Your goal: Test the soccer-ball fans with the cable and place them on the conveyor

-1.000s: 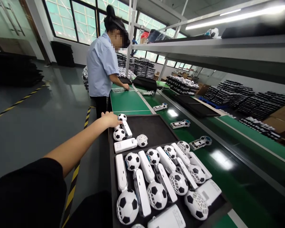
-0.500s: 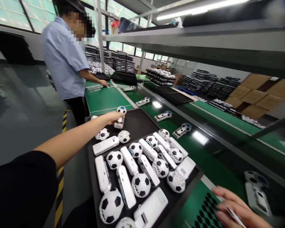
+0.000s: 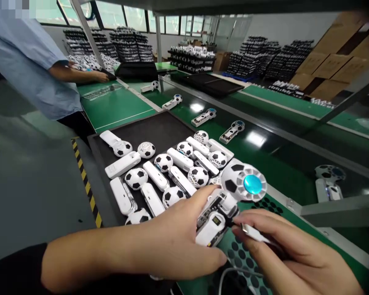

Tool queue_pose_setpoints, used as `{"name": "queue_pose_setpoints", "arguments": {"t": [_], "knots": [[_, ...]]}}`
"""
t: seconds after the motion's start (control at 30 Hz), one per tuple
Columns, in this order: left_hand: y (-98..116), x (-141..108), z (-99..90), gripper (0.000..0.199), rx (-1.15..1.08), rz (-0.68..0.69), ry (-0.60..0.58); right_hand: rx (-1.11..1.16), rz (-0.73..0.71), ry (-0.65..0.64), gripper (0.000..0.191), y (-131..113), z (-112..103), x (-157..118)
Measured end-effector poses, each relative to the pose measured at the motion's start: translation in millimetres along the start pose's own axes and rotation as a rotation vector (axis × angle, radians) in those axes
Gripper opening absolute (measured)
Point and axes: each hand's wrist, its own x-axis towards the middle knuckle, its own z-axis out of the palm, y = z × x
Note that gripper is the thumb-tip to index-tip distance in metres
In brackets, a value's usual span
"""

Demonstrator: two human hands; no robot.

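Observation:
My left hand point(image 3: 175, 241) is closed around the handle of a handheld fan point(image 3: 210, 221) whose head is a black-and-white soccer ball with a bright blue centre. The handle's cover is off, so circuit parts and a small dark display show. Between the fingertips of my right hand point(image 3: 283, 241) is a white USB cable point(image 3: 253, 233), its metal plug pointing at the fan's handle. The plug is close to the handle's side; whether it touches cannot be made out. Beneath my left hand, several soccer-ball fans point(image 3: 155, 176) lie in rows in a black tray point(image 3: 160, 123).
Several open-handled fans point(image 3: 232, 132) lie along the dark green conveyor point(image 3: 264, 164) on the right. A metal bracket point(image 3: 341, 211) juts in at right. At left a co-worker's hand point(image 3: 100, 76) is over the green table point(image 3: 117, 108). Stacked loaded trays point(image 3: 130, 47) stand behind.
My left hand has come back from the tray's far left side with a fan, beside my right hand. The right hand has moved inward with the cable. The view has shifted, and the co-worker's arm has moved.

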Motion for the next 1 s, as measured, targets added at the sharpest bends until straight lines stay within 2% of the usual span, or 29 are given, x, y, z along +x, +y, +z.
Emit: {"name": "queue_pose_setpoints", "arguments": {"t": [0.1,0.23,0.4,0.73,0.9,1.0], "knots": [[1.0,-1.0,2.8,0.090,0.202,0.049,0.052,-0.108,-0.101,-0.010,0.028,7.0,-6.1,-0.7],[2.0,-1.0,10.0,0.092,0.327,0.027,0.089,-0.117,-0.170,-0.043,0.031,8.2,-9.0,-1.2],[1.8,1.5,18.7,0.090,0.336,0.036,0.103,-0.177,-0.202,-0.092,0.028,1.8,-9.4,0.0],[-1.4,1.0,20.6,0.091,0.311,0.017,0.106,-0.227,-0.209,-0.164,0.024,0.1,-12.1,3.4],[-6.1,1.4,26.9,0.088,0.411,0.043,0.138,-0.309,-0.238,-0.127,0.024,0.1,-12.4,4.7],[-8.1,3.5,32.2,0.086,0.452,0.074,0.137,-0.376,-0.179,-0.110,0.018,1.3,-12.5,2.6]]}}
